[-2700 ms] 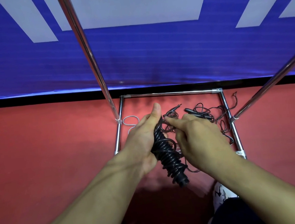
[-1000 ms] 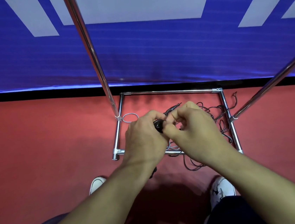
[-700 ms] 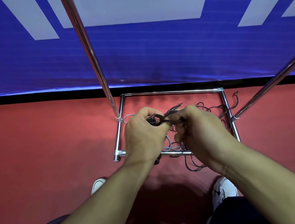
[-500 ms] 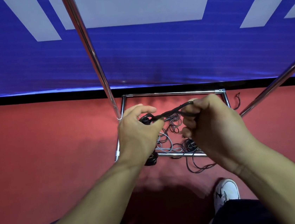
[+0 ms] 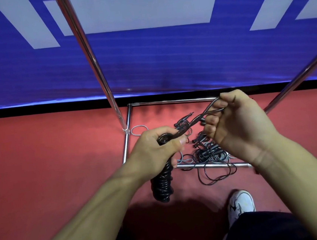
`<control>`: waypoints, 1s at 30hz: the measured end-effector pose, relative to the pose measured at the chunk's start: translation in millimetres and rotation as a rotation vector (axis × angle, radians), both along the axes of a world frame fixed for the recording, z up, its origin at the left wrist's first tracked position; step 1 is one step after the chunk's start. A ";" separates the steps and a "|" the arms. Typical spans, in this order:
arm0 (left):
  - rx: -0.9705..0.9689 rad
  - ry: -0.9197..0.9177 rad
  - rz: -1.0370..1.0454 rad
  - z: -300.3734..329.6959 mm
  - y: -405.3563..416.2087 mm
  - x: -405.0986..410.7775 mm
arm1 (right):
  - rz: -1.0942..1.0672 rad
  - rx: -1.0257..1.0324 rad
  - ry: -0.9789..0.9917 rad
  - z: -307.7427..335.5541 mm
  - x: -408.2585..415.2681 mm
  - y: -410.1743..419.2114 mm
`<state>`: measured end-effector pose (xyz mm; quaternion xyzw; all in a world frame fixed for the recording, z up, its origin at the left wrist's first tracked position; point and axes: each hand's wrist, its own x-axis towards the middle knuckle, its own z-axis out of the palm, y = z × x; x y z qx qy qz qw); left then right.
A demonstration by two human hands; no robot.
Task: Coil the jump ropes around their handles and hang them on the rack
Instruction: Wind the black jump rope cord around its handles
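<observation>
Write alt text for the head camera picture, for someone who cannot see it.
Two bare hands work a black jump rope: the left hand grips the coiled bundle, the right hand pinches a loop pulled from its top. Below, loose ropes lie tangled inside a chrome rack's base on red floor.

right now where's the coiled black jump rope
In the head view it sits low and centre-left: the coiled jump rope hangs from the left hand, in front of the rack base, while the right hand pinches its loose loop.
</observation>
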<state>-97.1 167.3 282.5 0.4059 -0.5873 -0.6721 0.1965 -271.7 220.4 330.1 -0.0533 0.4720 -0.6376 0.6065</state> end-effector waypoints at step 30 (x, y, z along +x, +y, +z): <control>-0.372 0.342 0.174 212.6 29.7 13.7 | 0.110 -0.356 0.915 228.4 52.0 33.8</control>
